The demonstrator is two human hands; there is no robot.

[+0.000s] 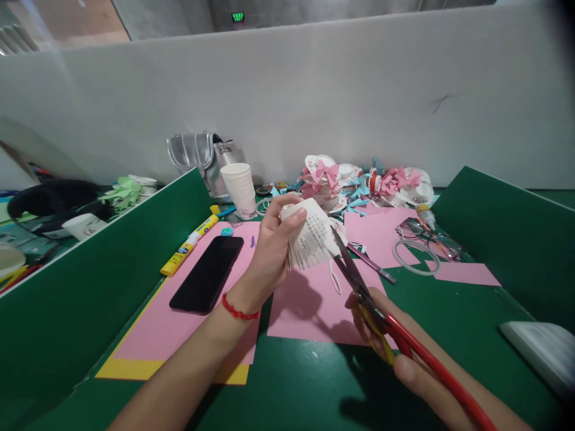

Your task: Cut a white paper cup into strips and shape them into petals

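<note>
My left hand (275, 239) grips a white paper cup (317, 230) with printed lettering, tilted on its side. Its wall is slit into several thin strips along the lower side. In my right hand (381, 329) are scissors (353, 275) with red and yellow handles. The blades are parted slightly, their tips right at the cup's edge; whether they touch the paper I cannot tell. Pink paper sheets (291, 311) lie on the green table below both hands. A thin white loop (335, 278) rests on the pink paper just under the cup.
A black phone (207, 274) and a yellow glue stick (188, 246) lie at left. Stacked paper cups (239, 188) and a silver bag (202, 158) stand behind. Pink-and-blue paper crafts (327, 179) line the back. Glasses (442, 244) lie right, between green dividers (516, 239).
</note>
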